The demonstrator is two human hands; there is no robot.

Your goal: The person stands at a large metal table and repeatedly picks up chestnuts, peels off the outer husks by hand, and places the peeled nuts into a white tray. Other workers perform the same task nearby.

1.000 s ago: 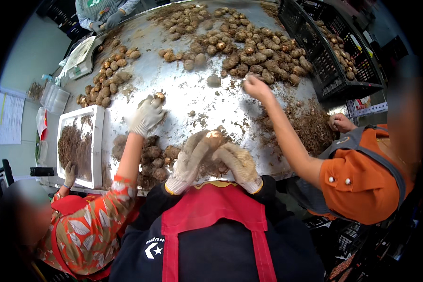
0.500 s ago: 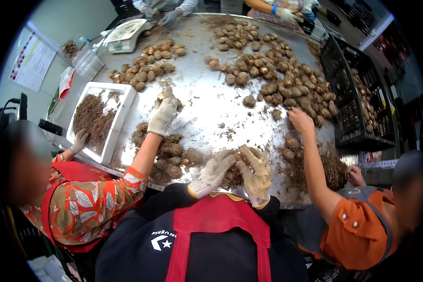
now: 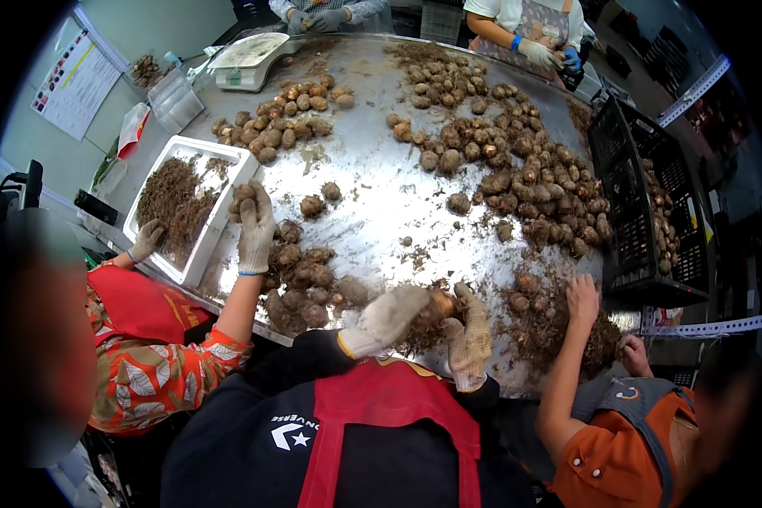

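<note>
While the knit-gloved right grip (image 3: 468, 340) clamps a rough tuber (image 3: 440, 306), the left grip (image 3: 389, 319) cannot be judged.

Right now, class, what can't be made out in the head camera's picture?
In the head view:
Fingers of the left hand: blurred.
Underside of the tuber at the hands: hidden by its own bulk.
Floor of the black crate: hidden by tubers inside.
Print on the wall sheet: too small.

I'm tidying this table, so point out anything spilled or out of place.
Brown fibrous scraps lie loose on the metal table before the co-worker in orange at right; possibly spillage, since similar scraps at left sit in a white tray.
</note>
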